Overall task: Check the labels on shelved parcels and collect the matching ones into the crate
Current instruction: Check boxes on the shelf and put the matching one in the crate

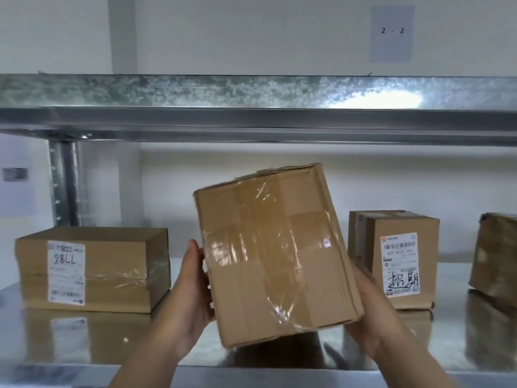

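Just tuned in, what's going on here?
A person holds a taped cardboard parcel in front of the shelf, left hand on its left edge, right hand at its lower right corner. The face toward the camera shows only tape, no label. On the shelf sit a labelled left parcel, a labelled right parcel and a cut-off far-right parcel. No crate is in view.

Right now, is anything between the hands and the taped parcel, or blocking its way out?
Nothing visible. The left hand and right hand grip the taped parcel by its sides; the left box and right box sit to either side. No crate is in view.
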{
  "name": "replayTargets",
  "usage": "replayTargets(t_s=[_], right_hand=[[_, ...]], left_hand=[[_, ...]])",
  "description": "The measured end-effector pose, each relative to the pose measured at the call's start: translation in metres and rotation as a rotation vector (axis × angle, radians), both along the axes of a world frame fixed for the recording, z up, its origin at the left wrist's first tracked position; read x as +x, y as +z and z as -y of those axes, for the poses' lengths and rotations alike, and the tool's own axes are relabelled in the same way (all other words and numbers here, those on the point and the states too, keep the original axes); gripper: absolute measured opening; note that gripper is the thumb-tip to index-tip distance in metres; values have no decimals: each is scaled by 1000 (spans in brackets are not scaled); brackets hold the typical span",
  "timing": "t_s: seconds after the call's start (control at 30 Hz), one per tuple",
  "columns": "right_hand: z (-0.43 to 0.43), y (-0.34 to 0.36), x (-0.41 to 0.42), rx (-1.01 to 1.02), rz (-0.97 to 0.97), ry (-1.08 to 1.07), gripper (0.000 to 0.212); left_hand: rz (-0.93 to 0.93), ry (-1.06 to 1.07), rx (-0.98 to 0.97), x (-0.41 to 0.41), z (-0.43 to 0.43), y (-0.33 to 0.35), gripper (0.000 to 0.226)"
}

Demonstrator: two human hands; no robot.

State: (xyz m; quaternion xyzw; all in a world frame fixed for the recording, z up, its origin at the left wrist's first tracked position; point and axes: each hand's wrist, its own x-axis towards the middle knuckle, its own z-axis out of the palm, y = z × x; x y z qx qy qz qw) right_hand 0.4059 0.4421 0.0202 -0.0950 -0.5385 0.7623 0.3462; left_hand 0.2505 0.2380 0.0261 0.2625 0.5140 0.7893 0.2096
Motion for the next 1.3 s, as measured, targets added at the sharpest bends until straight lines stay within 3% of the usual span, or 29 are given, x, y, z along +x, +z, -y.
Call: replayTargets(t_s=[0.07,0.27,0.37,0.4,0.47,0.53,0.63,0.73,0.77,0.87,0.97,1.07,1.13,1.3], right_hand=[[10,0,2,-60,35,110,37],[28,7,4,-256,-1,244,42],[25,11,11,-262,-22,252,42],[24,13,13,-252,-32,241,43],[22,13,13,-227,-50,227,47],[20,15,14,-201,-63,203,51],[14,19,16,-98,-74,136,58],[14,35,21,54,-70,91,52],[15,41,22,109,-65,81,53],[17,56,22,248,-20,40,55],[19,59,16,336,13,-3,47],[23,56,11,350,10,-34,46],[25,52,8,368,11,-41,47],[26,45,6,383,45,-36,43]], left_hand=[[52,-28,38,3,5,4,74],[66,-86,169,-4,14,-12,46],[-48,6,332,-20,24,-14,96],[-79,83,341,-28,28,-15,89],[-110,136,300,-35,34,-8,53],[-94,46,270,-40,44,-4,44],[-203,4,72,-33,52,14,71],[-319,-76,-178,-16,47,39,147],[-352,-127,-230,-10,47,43,153],[-338,-116,-295,-4,38,55,121],[-297,-118,-213,0,29,50,77],[-278,45,-138,17,11,38,43],[-270,142,-120,27,3,33,31],[-219,118,-129,24,-3,22,28]])
